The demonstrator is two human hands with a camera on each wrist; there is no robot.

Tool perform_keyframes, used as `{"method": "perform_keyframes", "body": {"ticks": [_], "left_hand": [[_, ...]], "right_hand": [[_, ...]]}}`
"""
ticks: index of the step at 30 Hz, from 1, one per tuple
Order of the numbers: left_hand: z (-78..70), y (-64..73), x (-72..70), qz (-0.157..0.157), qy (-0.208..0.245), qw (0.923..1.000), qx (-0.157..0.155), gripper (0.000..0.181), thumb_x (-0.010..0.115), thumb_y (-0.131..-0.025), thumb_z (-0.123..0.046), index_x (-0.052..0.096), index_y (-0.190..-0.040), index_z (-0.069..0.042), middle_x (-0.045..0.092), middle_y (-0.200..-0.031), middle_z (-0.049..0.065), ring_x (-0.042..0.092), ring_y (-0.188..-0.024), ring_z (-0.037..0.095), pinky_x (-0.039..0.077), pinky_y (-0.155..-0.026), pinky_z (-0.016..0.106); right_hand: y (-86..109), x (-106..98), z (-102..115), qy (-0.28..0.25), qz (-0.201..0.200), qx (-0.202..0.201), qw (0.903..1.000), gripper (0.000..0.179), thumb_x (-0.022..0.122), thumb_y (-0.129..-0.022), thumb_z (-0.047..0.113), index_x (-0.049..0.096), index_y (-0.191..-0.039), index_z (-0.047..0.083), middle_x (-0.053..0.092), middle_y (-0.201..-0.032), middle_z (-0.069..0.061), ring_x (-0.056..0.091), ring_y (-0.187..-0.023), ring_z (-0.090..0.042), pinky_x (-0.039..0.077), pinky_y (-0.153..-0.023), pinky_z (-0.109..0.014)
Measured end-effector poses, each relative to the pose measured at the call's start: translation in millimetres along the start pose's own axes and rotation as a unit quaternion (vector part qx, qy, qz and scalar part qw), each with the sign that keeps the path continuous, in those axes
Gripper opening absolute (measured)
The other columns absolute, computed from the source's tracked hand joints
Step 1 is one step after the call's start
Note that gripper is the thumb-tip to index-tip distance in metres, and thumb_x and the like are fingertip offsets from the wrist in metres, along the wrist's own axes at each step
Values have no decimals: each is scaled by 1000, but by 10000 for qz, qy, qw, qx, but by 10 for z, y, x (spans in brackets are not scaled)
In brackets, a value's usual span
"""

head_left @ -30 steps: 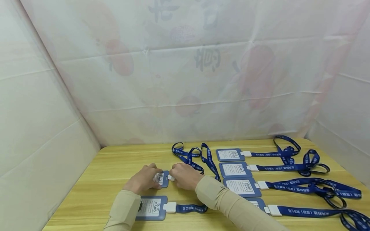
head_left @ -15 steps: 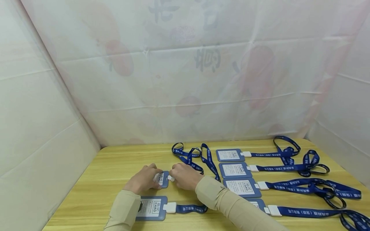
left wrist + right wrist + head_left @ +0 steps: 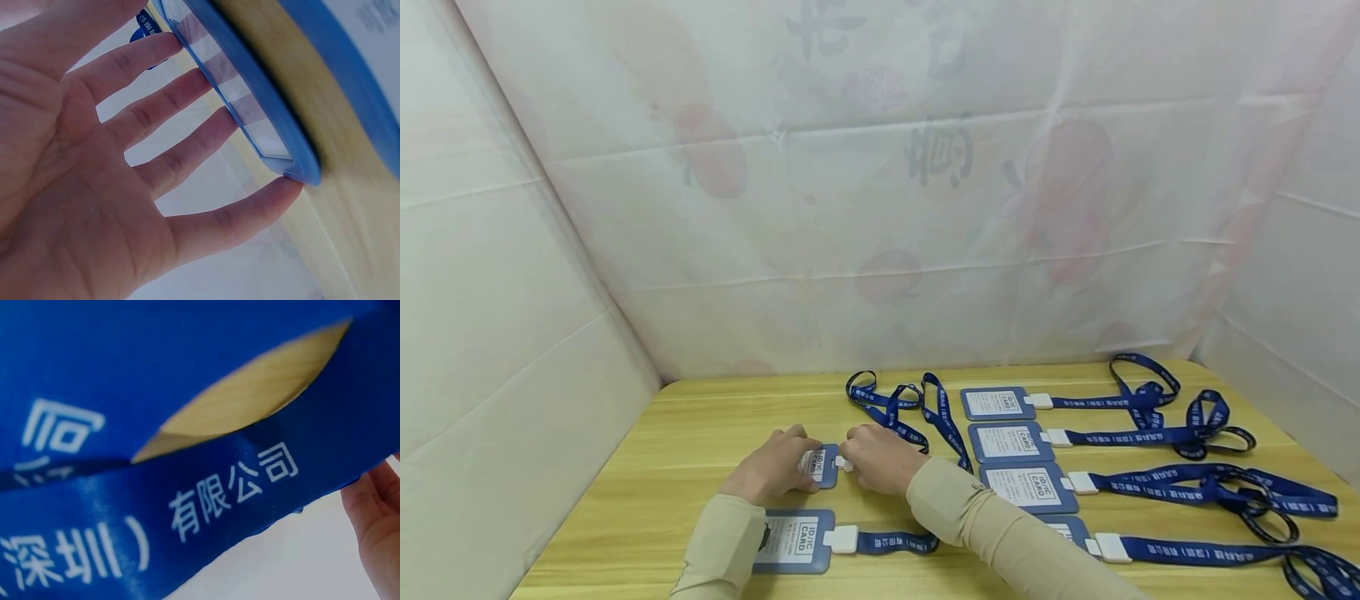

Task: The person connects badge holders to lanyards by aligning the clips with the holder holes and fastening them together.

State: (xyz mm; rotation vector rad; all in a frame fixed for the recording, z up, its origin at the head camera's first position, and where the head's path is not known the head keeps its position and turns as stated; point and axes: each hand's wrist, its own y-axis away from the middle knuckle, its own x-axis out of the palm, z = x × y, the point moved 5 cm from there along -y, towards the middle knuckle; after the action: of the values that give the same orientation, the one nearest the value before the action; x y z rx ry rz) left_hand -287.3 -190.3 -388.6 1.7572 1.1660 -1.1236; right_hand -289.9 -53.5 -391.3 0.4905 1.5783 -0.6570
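Note:
My left hand (image 3: 772, 467) grips a blue ID card holder (image 3: 827, 468) across its width as it lies on the table. In the left wrist view, several fingertips touch one long edge of that holder's blue rim (image 3: 290, 134); the thumb is mostly cut off there. Just right of the card, my right hand (image 3: 880, 457) pinches the white clip (image 3: 845, 463) of a lanyard at the holder's slotted end. The clip is partly hidden by fingers, so whether it is hooked in cannot be told. Its dark blue strap (image 3: 250, 494), printed in white, fills most of the right wrist view.
Nearer me lies another card holder (image 3: 797, 542) with its lanyard clip (image 3: 842, 539), partly under my arms. To the right, several card holders (image 3: 1028, 487) form a column, their straps (image 3: 1150, 436) trailing right. A white cloth wall (image 3: 880, 208) stands behind the wooden table (image 3: 700, 408).

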Motion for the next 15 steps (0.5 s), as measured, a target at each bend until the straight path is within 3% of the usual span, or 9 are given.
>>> {"method": "perform_keyframes", "body": {"ticks": [15], "left_hand": [[-5, -8, -1, 28, -75, 10000, -53, 53, 88, -78, -18, 70, -127, -5, 59, -114, 6, 52, -97, 25, 53, -89, 46]], "right_hand": [[-8, 0, 6, 12, -41, -21, 10000, 25, 80, -85, 8, 77, -111, 10, 72, -100, -2, 66, -89, -10, 53, -82, -17]]}}
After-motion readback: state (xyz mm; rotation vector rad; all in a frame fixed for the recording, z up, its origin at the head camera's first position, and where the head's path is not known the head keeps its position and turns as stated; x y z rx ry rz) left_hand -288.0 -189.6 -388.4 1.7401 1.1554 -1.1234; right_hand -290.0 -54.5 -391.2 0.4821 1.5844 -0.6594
